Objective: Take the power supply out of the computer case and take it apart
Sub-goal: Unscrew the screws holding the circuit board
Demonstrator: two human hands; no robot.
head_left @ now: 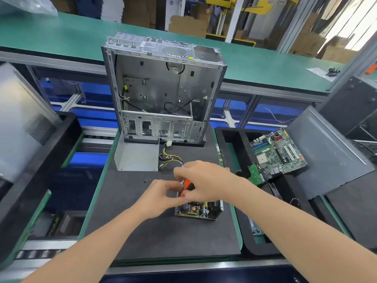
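While the opened power supply [199, 210] lay on the black mat [163, 237], out of the computer case [161, 88] behind, the R hand [204, 180] gripped an orange-black screwdriver [186, 185] over its board; L hand [161, 198] apparently pinched the shaft, prob. to steady the tip.

Work surface: black mat [155, 237] on a green-edged tray [95, 190]. Computer case [155, 84] stands upright at the mat's far edge, open side toward the camera. Grey metal cover [136, 157] lies flat just in front of the case, left of centre. Bundle of wires [171, 157] beside its right edge. Two small screws [146, 180] loose near mid-mat. Opened power supply [199, 210] sits right of centre, circuit board exposed.
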